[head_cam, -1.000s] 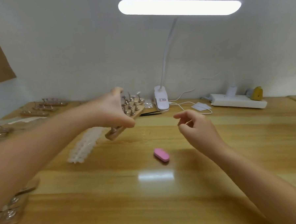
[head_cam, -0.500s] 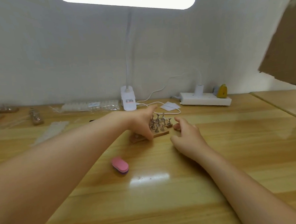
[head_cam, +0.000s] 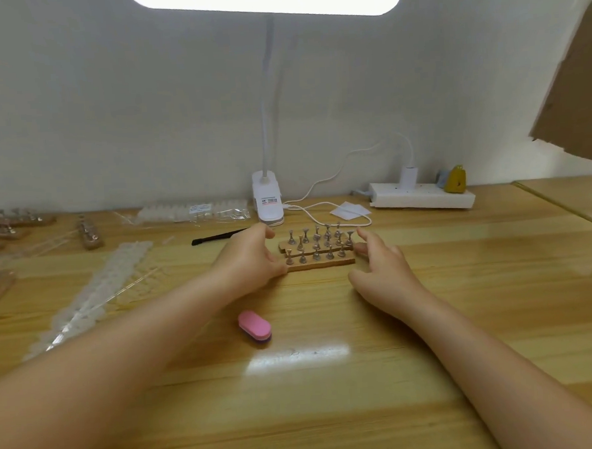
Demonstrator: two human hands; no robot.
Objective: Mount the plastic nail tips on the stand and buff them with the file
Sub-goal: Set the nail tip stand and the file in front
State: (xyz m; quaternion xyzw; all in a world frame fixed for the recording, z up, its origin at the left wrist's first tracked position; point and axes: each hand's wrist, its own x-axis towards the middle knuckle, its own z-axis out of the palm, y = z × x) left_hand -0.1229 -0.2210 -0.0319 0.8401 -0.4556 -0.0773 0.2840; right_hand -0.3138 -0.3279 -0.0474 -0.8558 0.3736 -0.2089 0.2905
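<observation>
Though no tip is yet mounted on it, the stand (head_cam: pixel 318 252), wooden strips bearing rows of small metal pegs, sits flat on the wooden table (head_cam: pixel 463 301) in front of the lamp clip. Left hand (head_cam: pixel 252 261): at the stand's left end, thumb touching the near strip, fingers relaxed and not curled round it. Right hand (head_cam: pixel 382 271): at the right end, fingers extended, one fingertip against the strip edge, nothing held. File (head_cam: pixel 255 327): pink oval buffer block, lying on the table nearer the person, apart from both hands. Plastic nail tips (head_cam: pixel 96 296): long clear strips to the left, well apart from the stand; a bagged set (head_cam: pixel 192 211) lies by the wall. Further stands (head_cam: pixel 16 223) at far left. Black slim tool (head_cam: pixel 219 236) behind the left hand. Clip lamp (head_cam: pixel 267 198), white cable (head_cam: pixel 321 216), power strip (head_cam: pixel 422 199) with a yellow object (head_cam: pixel 455 181) at the rear; cardboard (head_cam: pixel 579 89) upper right. Risk, as judged: the strips look separate and light, so a sideways nudge could slide them out of line or tip pegs over; pegs are closely set, so a careless reach may knock neighbours. Writing: small labels on the lamp clip and on the bagged set, too blurred to read; no brand legible.
</observation>
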